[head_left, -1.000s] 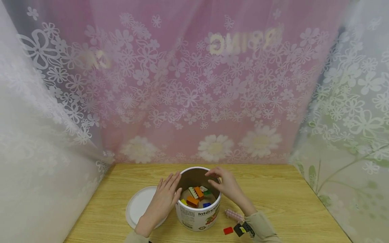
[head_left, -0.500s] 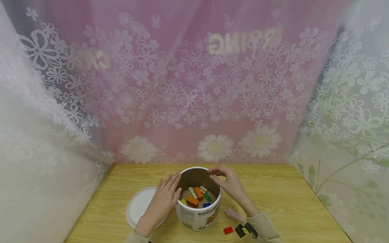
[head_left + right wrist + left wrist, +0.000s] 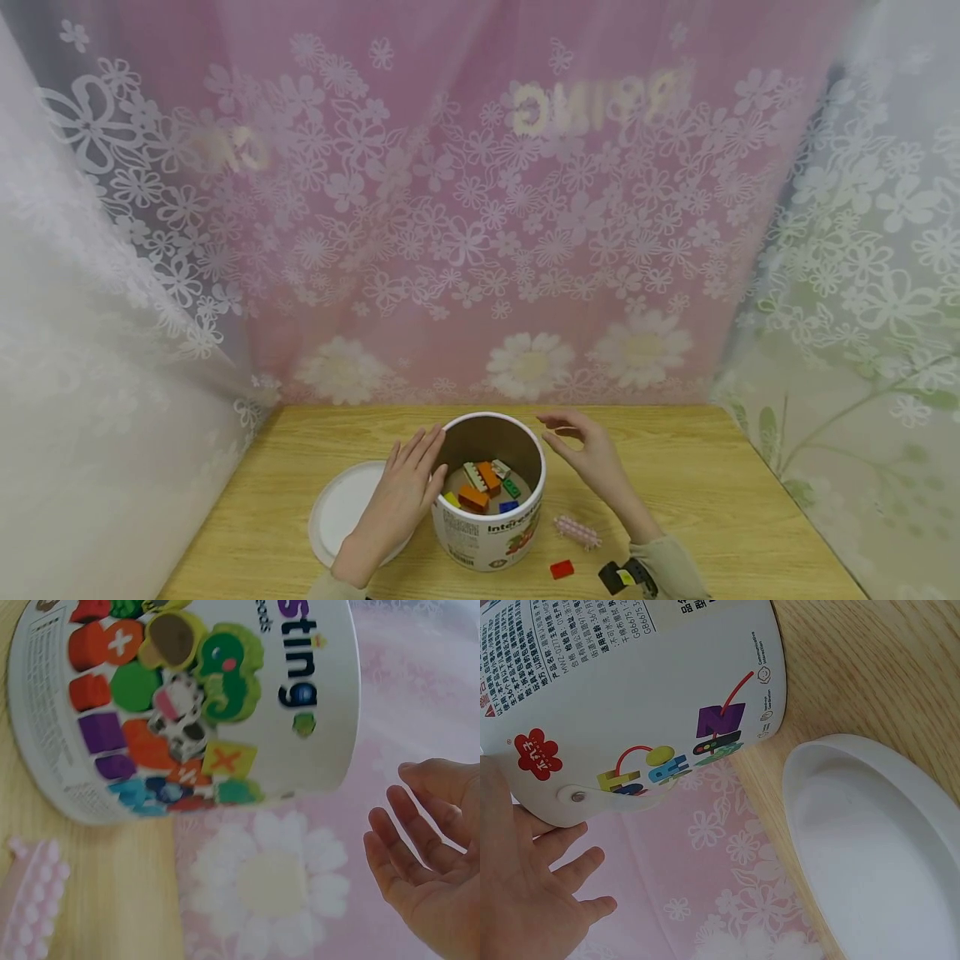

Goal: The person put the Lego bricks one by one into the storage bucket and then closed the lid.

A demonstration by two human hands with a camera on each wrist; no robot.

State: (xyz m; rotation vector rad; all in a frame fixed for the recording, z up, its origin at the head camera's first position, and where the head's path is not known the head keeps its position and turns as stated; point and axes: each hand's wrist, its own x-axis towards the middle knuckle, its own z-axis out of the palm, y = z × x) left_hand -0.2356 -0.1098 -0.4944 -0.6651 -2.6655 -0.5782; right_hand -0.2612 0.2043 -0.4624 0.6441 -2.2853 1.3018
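Observation:
A round white bucket (image 3: 487, 533) with a printed label stands on the table, its top open. Inside lie several toy bricks, among them an orange brick (image 3: 474, 499), a green brick (image 3: 512, 488) and a blue brick (image 3: 508, 507). My left hand (image 3: 401, 496) rests against the bucket's left rim with its fingers extended; in the left wrist view the fingers (image 3: 577, 870) spread beside the printed wall. To the right of the rim my right hand (image 3: 592, 458) hovers, fingers loosely bent and holding nothing, apart from the bucket (image 3: 187, 712) in the right wrist view.
A white lid (image 3: 341, 512) lies upside down left of the bucket, partly under my left arm. Right of the bucket are a pink studded brick (image 3: 577, 532) and a red brick (image 3: 562, 569) on the wooden table (image 3: 712, 500). Floral curtains surround the table.
My right hand has moved right, from over the bucket's opening to outside its rim. The green brick inside now shows more fully. The left hand has stayed at the rim.

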